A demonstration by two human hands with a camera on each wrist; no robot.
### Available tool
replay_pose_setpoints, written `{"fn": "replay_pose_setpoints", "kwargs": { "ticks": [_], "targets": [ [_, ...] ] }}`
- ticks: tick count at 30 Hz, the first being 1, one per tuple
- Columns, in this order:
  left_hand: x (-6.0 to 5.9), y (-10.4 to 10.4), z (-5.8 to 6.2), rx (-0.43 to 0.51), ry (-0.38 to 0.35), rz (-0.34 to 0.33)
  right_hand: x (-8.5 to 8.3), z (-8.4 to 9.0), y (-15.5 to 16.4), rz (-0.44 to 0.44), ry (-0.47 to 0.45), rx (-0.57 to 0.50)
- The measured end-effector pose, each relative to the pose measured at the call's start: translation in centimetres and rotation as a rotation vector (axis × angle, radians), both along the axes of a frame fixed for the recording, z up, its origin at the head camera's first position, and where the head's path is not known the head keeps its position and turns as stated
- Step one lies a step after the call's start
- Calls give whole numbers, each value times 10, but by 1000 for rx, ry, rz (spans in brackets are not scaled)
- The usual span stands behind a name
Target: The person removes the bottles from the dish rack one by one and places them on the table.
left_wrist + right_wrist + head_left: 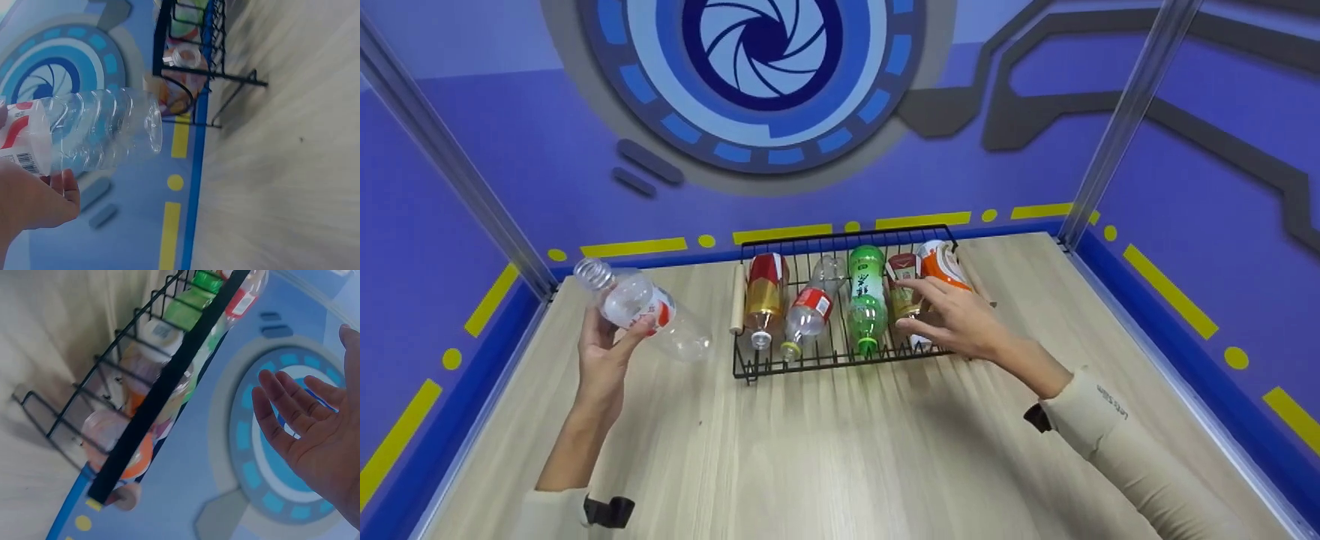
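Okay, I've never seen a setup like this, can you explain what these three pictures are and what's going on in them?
No machine here: a person works with bare hands and wears three cameras. The big picture comes from the head, looking down at a wooden table. The other two come from the wrists. On the table stands a black wire rack with five bottles lying in it, among them a green bottle. The left hand has an empty clear bottle with a red label in its grip, above the table. The right hand is open, fingers reaching over the rack's right end.
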State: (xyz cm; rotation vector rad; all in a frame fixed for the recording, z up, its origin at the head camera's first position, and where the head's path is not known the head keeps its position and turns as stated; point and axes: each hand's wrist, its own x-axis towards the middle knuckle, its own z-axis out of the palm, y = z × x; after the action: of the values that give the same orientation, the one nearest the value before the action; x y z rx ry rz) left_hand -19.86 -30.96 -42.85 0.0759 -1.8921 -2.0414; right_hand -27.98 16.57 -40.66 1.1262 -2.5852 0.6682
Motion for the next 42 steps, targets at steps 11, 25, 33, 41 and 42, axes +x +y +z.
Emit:
{"fn": "replay_pose_setpoints", "kwargs": {
  "ticks": [11, 25, 33, 41, 42],
  "targets": [
    [-25, -46, -21, -123, -123, 261, -7, -12, 19, 51, 1, -93],
    [-20, -72, -49, -191, -331, 683, -8, -11, 23, 40, -54, -62],
    [-17, -80, -53, -279, -404, 713, -7, -12, 26, 23, -89, -49],
    [-8, -91, -57, -243, -502, 612, -6, -13, 28, 38, -90, -60],
    [-6, -92, -59, -233, -516, 596, -5, -13, 28, 43, -89, -62]
  ]
}}
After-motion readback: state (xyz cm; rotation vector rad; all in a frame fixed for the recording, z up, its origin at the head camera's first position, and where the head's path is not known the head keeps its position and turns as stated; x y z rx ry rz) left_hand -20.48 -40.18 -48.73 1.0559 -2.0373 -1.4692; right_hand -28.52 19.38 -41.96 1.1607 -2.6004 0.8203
